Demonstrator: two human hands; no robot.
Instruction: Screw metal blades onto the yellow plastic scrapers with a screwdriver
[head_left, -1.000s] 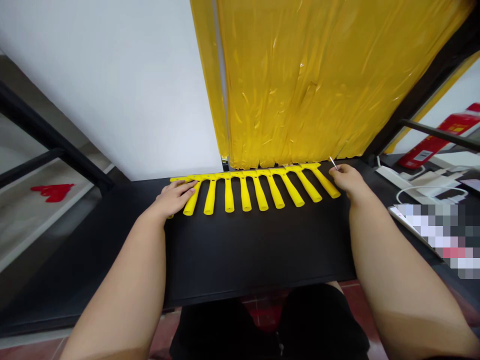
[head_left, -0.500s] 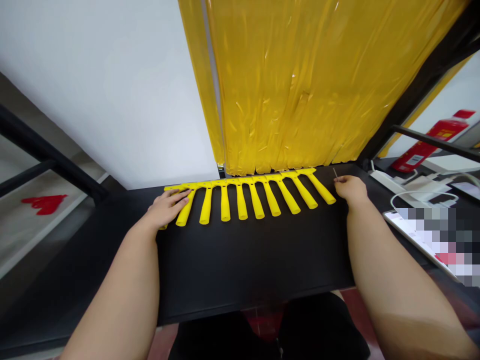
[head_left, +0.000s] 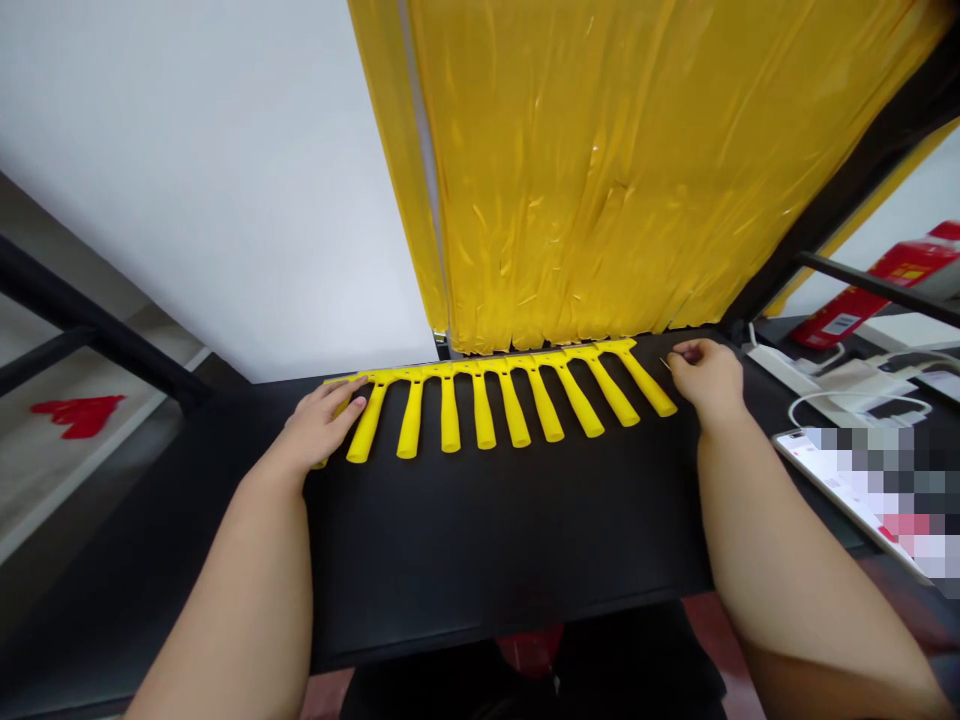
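Note:
Several yellow T-shaped plastic pieces with hollow tubular handles (head_left: pixel 520 415) lie side by side in a row on the black tabletop (head_left: pixel 510 530). Their wide heads meet along the back edge, and the handle ends point towards me. My left hand (head_left: pixel 319 420) rests over the leftmost yellow piece, fingers stretched out and thumb apart, covering most of it. Just past the right end of the row, my right hand (head_left: pixel 705 375) is closed in a pinch. From its fingertips sticks a thin, short pin-like piece (head_left: pixel 664 362), too small to make out clearly.
Yellow plastic sheeting (head_left: pixel 585 200) and a white panel (head_left: pixel 225 180) stand behind the row. At right are a phone (head_left: pixel 847 500), a white power strip (head_left: pixel 802 385) with cables, and a red bottle (head_left: pixel 870 285) behind a black bar. A red object (head_left: pixel 79 415) lies at far left.
My right hand has turned and its thin piece now sits lower, nearer the fingertips. My left hand has shifted slightly left, its fingers less spread over the second handle. The view has moved slightly.

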